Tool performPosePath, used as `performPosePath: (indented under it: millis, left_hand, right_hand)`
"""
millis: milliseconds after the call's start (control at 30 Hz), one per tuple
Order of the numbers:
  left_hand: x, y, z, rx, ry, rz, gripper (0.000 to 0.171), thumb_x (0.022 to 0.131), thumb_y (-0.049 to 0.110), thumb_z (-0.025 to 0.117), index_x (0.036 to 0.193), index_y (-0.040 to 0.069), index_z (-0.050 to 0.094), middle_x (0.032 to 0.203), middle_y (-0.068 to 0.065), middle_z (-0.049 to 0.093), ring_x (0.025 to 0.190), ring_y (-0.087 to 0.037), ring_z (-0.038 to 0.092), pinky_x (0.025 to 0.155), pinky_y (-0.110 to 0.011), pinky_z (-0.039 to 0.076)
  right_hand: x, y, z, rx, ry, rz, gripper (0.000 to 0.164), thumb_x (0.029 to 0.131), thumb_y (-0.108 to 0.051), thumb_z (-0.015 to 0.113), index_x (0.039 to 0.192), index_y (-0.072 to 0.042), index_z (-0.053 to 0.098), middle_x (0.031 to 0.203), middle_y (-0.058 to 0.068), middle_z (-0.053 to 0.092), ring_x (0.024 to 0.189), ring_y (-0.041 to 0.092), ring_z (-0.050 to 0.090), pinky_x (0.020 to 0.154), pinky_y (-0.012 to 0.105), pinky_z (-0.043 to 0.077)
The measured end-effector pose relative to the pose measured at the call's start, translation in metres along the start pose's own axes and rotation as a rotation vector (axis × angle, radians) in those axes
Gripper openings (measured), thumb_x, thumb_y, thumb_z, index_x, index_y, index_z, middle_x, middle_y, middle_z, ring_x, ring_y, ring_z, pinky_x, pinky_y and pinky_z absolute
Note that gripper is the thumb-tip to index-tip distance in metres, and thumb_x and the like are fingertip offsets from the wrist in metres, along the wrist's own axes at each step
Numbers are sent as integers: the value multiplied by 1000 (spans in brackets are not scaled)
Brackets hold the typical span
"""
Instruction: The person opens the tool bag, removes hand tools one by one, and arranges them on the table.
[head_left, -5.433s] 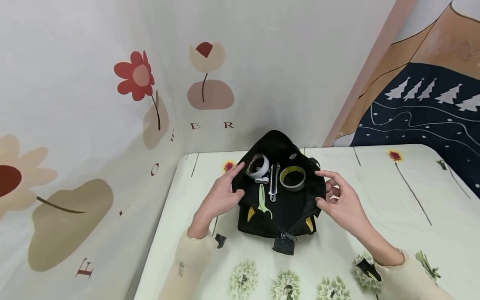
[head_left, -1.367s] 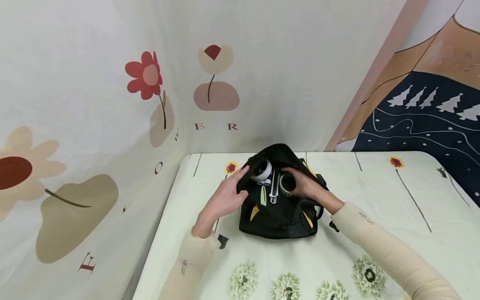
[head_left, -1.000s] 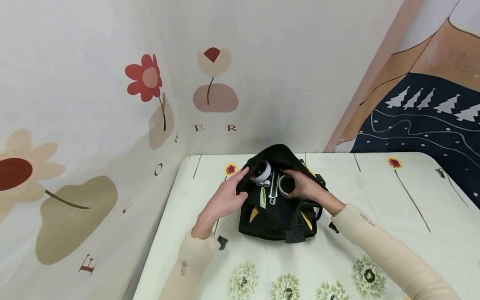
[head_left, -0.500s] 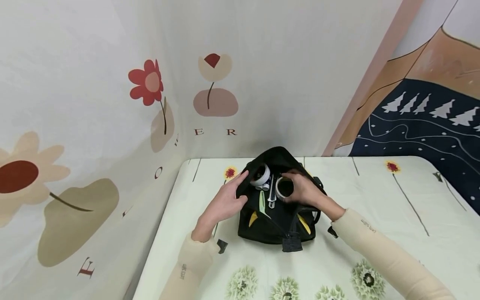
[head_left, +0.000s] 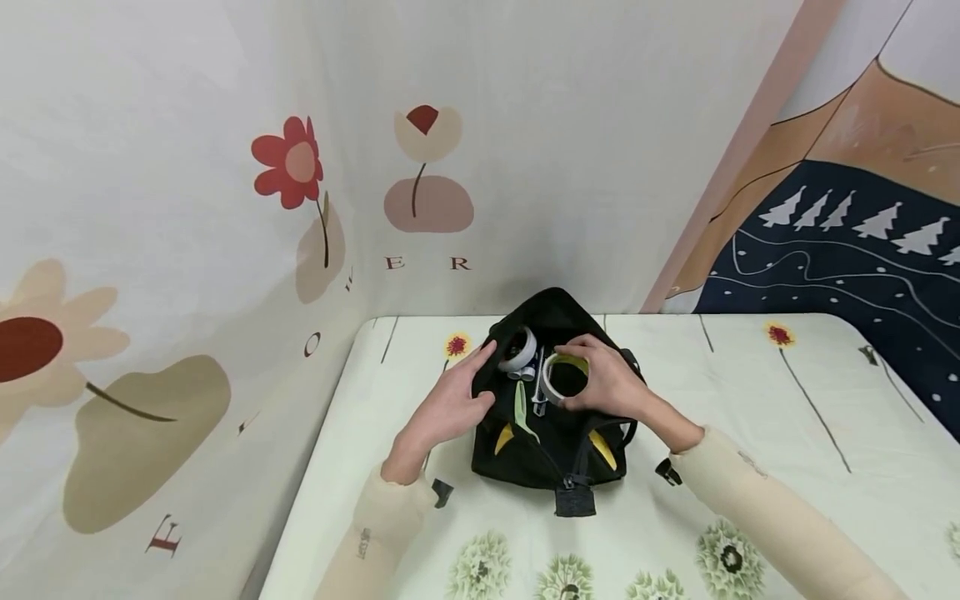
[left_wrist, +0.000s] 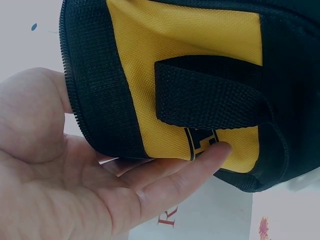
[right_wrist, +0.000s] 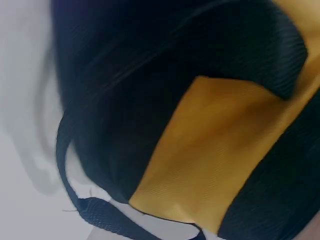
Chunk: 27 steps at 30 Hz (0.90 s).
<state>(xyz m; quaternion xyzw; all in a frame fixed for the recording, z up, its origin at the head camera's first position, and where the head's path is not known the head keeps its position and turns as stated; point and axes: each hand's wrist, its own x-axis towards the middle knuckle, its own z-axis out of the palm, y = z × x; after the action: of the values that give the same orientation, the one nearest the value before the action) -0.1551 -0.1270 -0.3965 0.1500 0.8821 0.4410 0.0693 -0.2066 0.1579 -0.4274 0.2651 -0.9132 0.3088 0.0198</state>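
A black and yellow tool bag (head_left: 517, 467) stands unzipped on the table, its mouth wide. My left hand (head_left: 453, 402) holds the bag's left rim; in the left wrist view its fingers (left_wrist: 175, 187) lie along the yellow side by a webbing loop (left_wrist: 210, 95). Inside the bag, my right hand (head_left: 609, 382) grips a roll of tape (head_left: 551, 385) with a yellow inner ring, thumb and fingers at its edge. The roll partly covers a utility knife (head_left: 539, 407). Left of it lie green-handled scissors (head_left: 521, 404) and a white tape roll (head_left: 531, 348). The right wrist view shows mostly the bag's yellow side (right_wrist: 200, 155).
Small white cylinders (head_left: 521, 374) sit below the white roll. The zipper end tab (head_left: 575, 502) hangs over the bag's front. A black buckle (head_left: 667, 472) lies to the right, a dark strap end (head_left: 442, 492) to the left. A printed wall curtain (head_left: 525, 167) rises behind the table.
My right hand has let go of the bag's right rim and taken the yellow-ringed tape roll. Over the last second the roll has shifted left, over the utility knife. My left hand stays at the rim.
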Motion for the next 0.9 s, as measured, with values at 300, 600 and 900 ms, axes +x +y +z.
performPosePath:
  millis: [300,600,900]
  left_hand:
    - [0,-1,1,-10,-5,3,78,102,0,58,175,7,30,181,-19,26,149,-35,47,70,-38,41]
    - [1,-1,2,-11,-6,4,78,102,0,59,174,7,30,181,-18,25,146,-36,49,66,-35,41]
    - [2,1,4,4,-4,10,78,102,1,60,174,7,30,181,-19,26,144,-37,50,68,-36,42]
  right_hand:
    - [-6,-15,-3,42,16,14,80,77,-14,97,148,4,66,144,24,60,130,47,61,103,65,54]
    - [-12,-28,-10,67,101,18,82,76,-14,98,150,1,66,147,20,59,131,45,61,102,65,53]
    - [-19,-42,-22,99,163,43,84,76,-10,97,153,2,63,148,21,57,132,44,59,104,65,51]
